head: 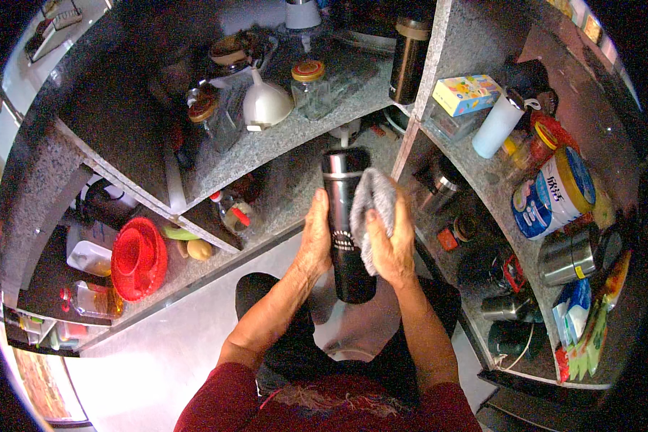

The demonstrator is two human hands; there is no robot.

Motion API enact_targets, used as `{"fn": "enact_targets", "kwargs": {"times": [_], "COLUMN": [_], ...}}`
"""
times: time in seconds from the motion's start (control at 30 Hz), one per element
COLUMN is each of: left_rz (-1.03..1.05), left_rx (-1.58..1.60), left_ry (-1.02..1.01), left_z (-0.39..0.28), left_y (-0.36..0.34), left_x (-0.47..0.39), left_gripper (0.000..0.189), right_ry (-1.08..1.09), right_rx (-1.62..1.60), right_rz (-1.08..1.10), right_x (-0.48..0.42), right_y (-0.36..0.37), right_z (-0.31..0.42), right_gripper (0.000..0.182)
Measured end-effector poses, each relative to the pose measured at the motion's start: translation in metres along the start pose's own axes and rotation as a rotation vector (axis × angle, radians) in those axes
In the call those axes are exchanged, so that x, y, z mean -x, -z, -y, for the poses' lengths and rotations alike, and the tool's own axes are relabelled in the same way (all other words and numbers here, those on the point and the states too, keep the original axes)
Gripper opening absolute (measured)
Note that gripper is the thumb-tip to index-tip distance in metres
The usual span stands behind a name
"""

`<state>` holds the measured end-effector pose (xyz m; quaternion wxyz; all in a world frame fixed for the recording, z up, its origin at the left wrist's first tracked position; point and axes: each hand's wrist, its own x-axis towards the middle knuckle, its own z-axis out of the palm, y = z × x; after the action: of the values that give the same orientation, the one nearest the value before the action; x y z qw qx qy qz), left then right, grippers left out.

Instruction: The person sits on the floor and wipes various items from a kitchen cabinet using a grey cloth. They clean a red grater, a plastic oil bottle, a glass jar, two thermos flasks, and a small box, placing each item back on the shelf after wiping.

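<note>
A dark, shiny vacuum flask with a steel band near its top stands out before me, held between my two hands. My left hand lies along its left side, with the thumb pointing up. In my right hand is a grey cloth, folded between thumb and fingers and pressed against the flask's right side. The cloth hides part of that side. White printed marks run across the flask's lower half.
Stone shelves curve around me. A white funnel, a lidded glass jar and another dark flask stand above. At left sits a red plastic basin. A blue-and-white can, a pale-blue bottle and a steel pot fill the right shelf.
</note>
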<state>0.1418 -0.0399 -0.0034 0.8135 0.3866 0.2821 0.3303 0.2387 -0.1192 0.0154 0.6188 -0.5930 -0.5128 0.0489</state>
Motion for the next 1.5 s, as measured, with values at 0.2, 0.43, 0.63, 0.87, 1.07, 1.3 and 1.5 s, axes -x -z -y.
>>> {"fn": "enact_targets", "kwargs": {"times": [0.2,0.43,0.63,0.87,1.07,1.3,1.5], "left_rz": [0.209,0.252,0.264,0.083,0.1,0.192,0.264], "left_rx": [-0.09,-0.017,-0.041,0.108,0.202,0.043,0.111], "left_ry": [-0.084,-0.115,-0.032,-0.228,-0.191,-0.091,-0.095], "left_z": [0.014,0.006,-0.002,-0.008,-0.011,0.002,0.008], "left_y": [-0.002,-0.005,-0.014,0.001,0.026,0.007,0.003], "left_x": [0.01,0.021,0.029,0.01,0.003,0.023,0.028], "left_gripper": [0.079,0.088,0.081,0.063,0.066,0.075,0.074], "right_ry": [0.173,0.058,-0.257,-0.332,-0.308,-0.322,-0.221], "right_rx": [0.186,-0.025,-0.42,-0.137,-0.058,-0.611,-0.535], "right_rz": [-0.066,-0.038,-0.04,0.234,0.266,0.037,0.072], "right_x": [-0.01,-0.009,-0.017,-0.001,0.02,-0.001,-0.01], "right_y": [0.0,0.007,0.017,0.01,0.003,-0.002,0.006], "right_z": [0.002,0.009,0.003,0.013,0.002,0.003,0.005], "right_gripper": [0.048,0.05,0.053,0.052,0.054,0.06,0.052]}}
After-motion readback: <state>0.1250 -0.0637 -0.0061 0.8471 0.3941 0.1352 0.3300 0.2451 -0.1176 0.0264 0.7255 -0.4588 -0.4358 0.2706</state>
